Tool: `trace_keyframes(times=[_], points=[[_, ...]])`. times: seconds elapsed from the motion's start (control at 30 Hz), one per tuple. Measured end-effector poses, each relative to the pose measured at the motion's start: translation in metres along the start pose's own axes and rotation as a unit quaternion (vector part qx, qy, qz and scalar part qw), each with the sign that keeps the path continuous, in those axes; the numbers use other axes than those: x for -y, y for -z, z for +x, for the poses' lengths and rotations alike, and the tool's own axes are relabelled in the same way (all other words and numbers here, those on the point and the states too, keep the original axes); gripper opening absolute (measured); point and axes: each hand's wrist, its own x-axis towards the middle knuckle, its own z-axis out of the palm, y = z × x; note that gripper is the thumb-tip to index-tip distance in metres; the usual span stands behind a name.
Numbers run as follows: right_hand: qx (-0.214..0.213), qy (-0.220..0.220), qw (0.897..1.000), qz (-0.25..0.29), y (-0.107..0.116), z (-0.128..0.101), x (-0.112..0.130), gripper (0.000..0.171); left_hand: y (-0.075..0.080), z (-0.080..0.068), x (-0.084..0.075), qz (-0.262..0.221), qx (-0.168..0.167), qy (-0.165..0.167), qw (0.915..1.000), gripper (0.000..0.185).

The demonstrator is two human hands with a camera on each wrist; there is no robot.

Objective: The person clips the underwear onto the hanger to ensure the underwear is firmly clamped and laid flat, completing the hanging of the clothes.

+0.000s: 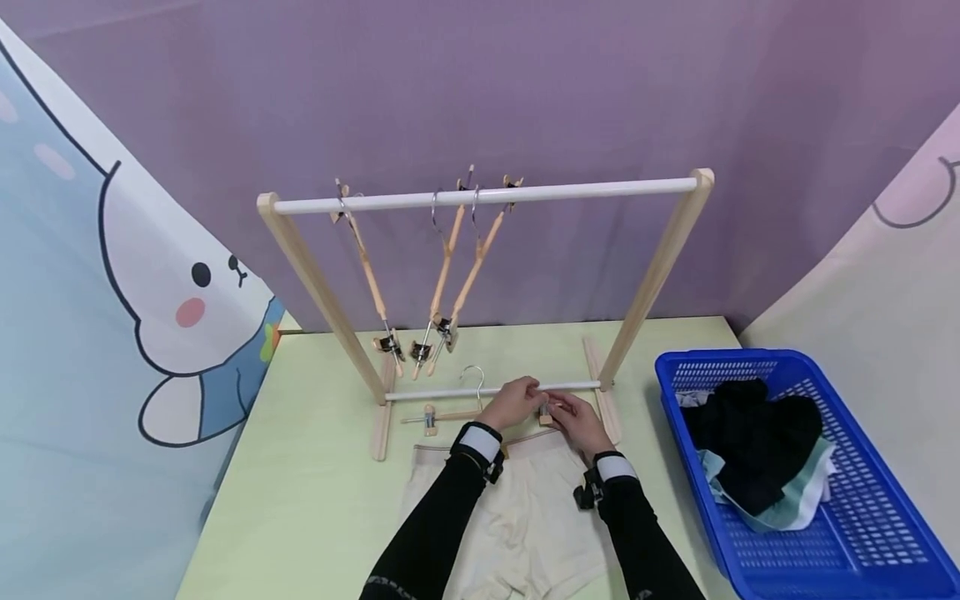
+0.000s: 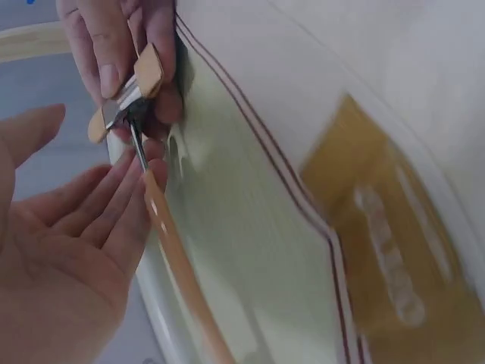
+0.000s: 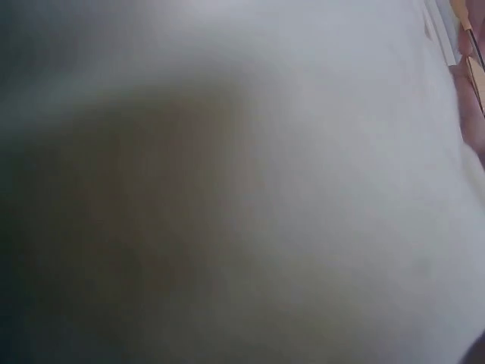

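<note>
The right hand (image 1: 577, 421) is pinched on a wooden clip (image 2: 129, 95) of a hanger (image 1: 457, 412). The left hand (image 1: 513, 402) is held open just beside it, fingers (image 2: 114, 197) straight against the hanger bar. Cream shorts (image 1: 517, 517) are spread on the surface (image 1: 315, 500), the waistband under both hands. No writing can be read.

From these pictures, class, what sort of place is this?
Probably a staged laundry-hanging setup, not a real home: a small rack with clip hangers on a table, a basket of clothes, and cartoon backdrops.
</note>
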Motion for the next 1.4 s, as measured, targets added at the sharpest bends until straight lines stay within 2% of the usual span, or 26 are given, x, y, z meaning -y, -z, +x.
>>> trace_keyframes(times=[0.13, 0.23, 0.33, 0.47, 0.53, 0.67, 0.73, 0.8, 0.87, 1.0, 1.13, 1.23, 1.4], points=[[0.008, 0.007, 1.000, 0.008, -0.002, -0.001, -0.001, 0.041, 0.000, 0.001, -0.001, -0.006, -0.011, 0.005, 0.9999, 0.049], [0.028, 0.023, 0.999, -0.001, 0.000, -0.002, -0.004, 0.043, 0.000, 0.000, -0.002, -0.017, -0.012, 0.010, 0.9997, 0.045], [0.035, 0.034, 0.999, -0.021, 0.001, -0.005, -0.008, 0.044, -0.004, -0.002, -0.003, 0.007, -0.016, 0.015, 0.9997, 0.040], [-0.015, 0.039, 0.997, -0.064, -0.001, -0.013, -0.009, 0.040, -0.013, -0.001, -0.006, 0.086, 0.006, -0.009, 0.9963, 0.025], [-0.041, 0.043, 0.994, -0.094, -0.001, -0.016, -0.007, 0.037, -0.018, 0.000, -0.007, 0.105, 0.013, -0.021, 0.9941, 0.027], [-0.061, 0.064, 0.983, -0.160, -0.001, -0.017, 0.001, 0.035, -0.018, 0.003, -0.007, 0.096, 0.003, -0.012, 0.9953, 0.042], [-0.062, 0.069, 0.977, -0.190, 0.000, -0.018, 0.004, 0.038, -0.015, 0.004, -0.006, 0.086, 0.004, -0.002, 0.9963, 0.040], [-0.063, 0.060, 0.973, -0.215, 0.002, -0.020, 0.005, 0.045, -0.012, 0.003, -0.004, 0.078, 0.007, 0.010, 0.9969, 0.031], [-0.053, 0.047, 0.970, -0.232, 0.004, -0.023, 0.006, 0.053, -0.009, 0.003, -0.002, 0.070, 0.016, 0.022, 0.9971, 0.022], [-0.005, 0.035, 0.962, -0.271, 0.011, -0.025, 0.009, 0.057, -0.003, 0.003, 0.001, 0.050, 0.025, 0.029, 0.9980, 0.024], [0.052, 0.048, 0.949, -0.307, 0.018, -0.022, 0.014, 0.036, 0.002, 0.004, 0.002, 0.022, 0.022, 0.027, 0.9992, 0.023], [0.087, 0.051, 0.944, -0.316, 0.022, -0.020, 0.017, 0.022, 0.006, 0.003, 0.002, 0.003, 0.023, 0.027, 0.9994, 0.026], [0.105, 0.069, 0.937, -0.326, 0.025, -0.020, 0.020, 0.020, 0.010, 0.003, 0.002, -0.013, 0.036, 0.028, 0.9989, 0.035]])
